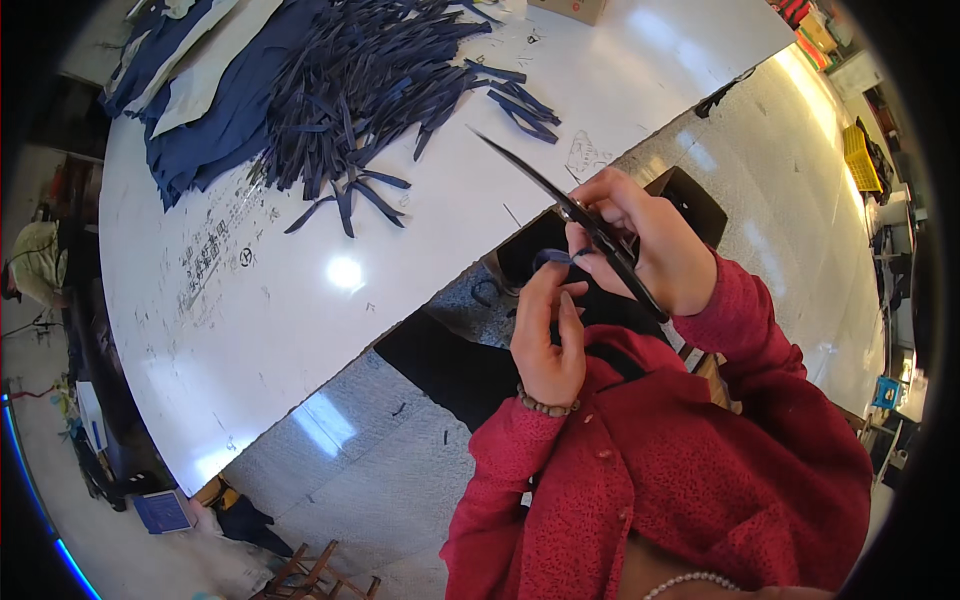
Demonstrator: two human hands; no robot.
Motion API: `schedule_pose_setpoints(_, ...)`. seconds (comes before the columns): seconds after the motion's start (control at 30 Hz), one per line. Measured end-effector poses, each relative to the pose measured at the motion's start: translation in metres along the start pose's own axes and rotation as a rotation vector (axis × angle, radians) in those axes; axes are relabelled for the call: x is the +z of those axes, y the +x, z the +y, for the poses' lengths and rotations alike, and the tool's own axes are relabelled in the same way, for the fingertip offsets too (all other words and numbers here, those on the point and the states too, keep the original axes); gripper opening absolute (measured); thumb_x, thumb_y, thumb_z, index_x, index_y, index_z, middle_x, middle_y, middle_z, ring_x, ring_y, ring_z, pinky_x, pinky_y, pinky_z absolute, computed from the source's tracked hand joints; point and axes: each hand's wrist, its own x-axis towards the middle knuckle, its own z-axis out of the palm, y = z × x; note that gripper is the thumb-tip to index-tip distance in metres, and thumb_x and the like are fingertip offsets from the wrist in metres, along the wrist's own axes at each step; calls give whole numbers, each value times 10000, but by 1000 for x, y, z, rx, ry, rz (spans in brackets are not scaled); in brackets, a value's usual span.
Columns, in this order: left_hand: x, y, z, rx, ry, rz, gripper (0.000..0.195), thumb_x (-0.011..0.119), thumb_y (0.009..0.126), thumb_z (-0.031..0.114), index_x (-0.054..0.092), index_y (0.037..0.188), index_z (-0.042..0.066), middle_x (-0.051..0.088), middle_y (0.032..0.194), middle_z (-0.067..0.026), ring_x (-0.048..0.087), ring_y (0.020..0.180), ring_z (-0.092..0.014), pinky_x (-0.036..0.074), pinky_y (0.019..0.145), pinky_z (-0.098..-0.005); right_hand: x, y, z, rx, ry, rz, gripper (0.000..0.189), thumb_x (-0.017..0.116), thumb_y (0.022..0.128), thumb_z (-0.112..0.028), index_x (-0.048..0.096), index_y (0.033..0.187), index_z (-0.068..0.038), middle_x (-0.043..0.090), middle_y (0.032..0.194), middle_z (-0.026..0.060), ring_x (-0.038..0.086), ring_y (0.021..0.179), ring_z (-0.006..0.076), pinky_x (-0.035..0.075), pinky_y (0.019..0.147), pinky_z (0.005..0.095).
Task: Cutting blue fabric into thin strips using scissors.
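Observation:
My right hand [649, 232] is closed around a pair of black-handled scissors [525, 169], whose blades look shut and point up and left over the table edge. A narrow navy fabric strip [551, 257] curls between my two hands, by the right thumb. My left hand [547, 330], with a beaded bracelet at the wrist, has bent fingers right at that strip; whether they pinch it is not clear. Beyond my hands, a heap of similar navy strips [360, 90] lies on the white table [300, 322]. Several loose strips [525, 112] lie at the heap's right side.
Stacked navy fabric pieces [210, 150] with pale pieces [217, 67] lie left of the heap. A cardboard box [570, 9] stands at the far edge. Near my right hand is a dark open box [686, 206] below table level. A wooden stool [319, 570] stands on the floor.

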Motion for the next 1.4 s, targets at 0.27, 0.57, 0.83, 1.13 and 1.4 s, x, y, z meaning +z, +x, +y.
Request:
schedule_pose_setpoints(0.27,-5,6,-7,144,168,158,380,543,877,-11,503,1255,-7,572,1205,-173,539,1146,-294,399,1000,-383,14,-3,-13,-39,-124,19,352,648,814,3,493,1130,-7,642,929,147,671,859,273,514,776,314)
schedule_pose_setpoints(0.57,-15,-1,-2,-64,-78,-26,290,546,932,63,522,1209,-21,601,1062,-91,570,996,-146,452,867,-290,24,-4,-14,-79,-174,11,380,652,806,5,477,1142,-5,638,918,146,668,857,256,515,775,319)
schedule_pose_setpoints(0.83,-27,7,2,-97,245,-76,231,592,879,51,556,1105,23,624,878,-153,636,774,-311,500,693,-362,23,-2,0,26,-79,43,423,656,817,-15,440,1180,-11,616,845,122,641,794,197,494,729,294)
schedule_pose_setpoints(1.13,-19,16,2,64,229,70,296,533,786,-72,540,1070,11,607,985,-156,630,857,-344,502,744,-376,31,-2,7,53,2,63,396,637,832,2,445,1178,-16,607,839,88,618,799,139,494,740,282)
schedule_pose_setpoints(1.4,-32,15,-9,-63,246,82,313,506,728,-90,525,1020,22,622,994,-151,651,839,-327,510,710,-368,31,-2,15,52,95,116,436,612,746,99,420,1122,-9,585,828,50,558,762,90,461,733,235)
